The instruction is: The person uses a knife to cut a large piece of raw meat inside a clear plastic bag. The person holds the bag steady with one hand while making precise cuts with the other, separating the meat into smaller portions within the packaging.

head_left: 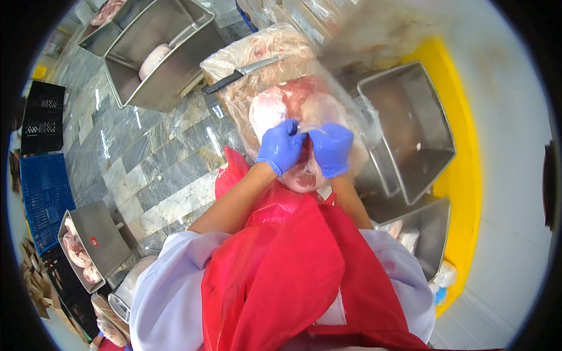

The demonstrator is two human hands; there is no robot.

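Both my hands, in blue gloves, come together over a large piece of raw meat (298, 88), pink and red with pale fat. My left hand (280, 149) and my right hand (332, 151) have their fingers closed close to each other. Between them a thin strip of clear plastic film (304, 127) is pinched. Under the meat is a stack covered in clear plastic wrap (234, 52). A knife (243, 74) with a black handle lies across the far part of that wrap, beyond the meat. What is beneath my fingers is hidden.
At right stands an empty-looking metal bin (410, 117) against a yellow wall base (465, 193); another metal bin (436, 234) is nearer. Far left, a metal tub (175, 70) holds meat. Left are a blue crate (47, 199), black crates (42, 117) and a meat bin (105, 234).
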